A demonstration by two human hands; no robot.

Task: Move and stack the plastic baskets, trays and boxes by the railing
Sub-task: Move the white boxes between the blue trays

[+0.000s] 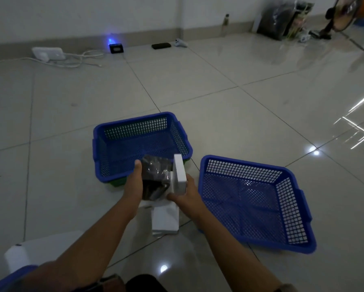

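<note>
A: From the head view, what have you got in your hands?

B: Your left hand has its grip curled round a dark item in glossy, crinkled plastic wrap, thumb up along its left side. Your right hand is grasping a flat white box, held upright on edge, touching the wrapped item.

A: And the baskets?

B: Two blue plastic baskets with square mesh walls and solid rims sit on the glossy tiled floor. The far basket lies just beyond your hands, nested in something green that shows under its near edge. The right basket sits just right of your right hand, turned at an angle. Another white box lies on the floor below your wrists.

A: Anything around?

B: A white power strip with cables by the far wall, a bottle, a fan at far right.
</note>
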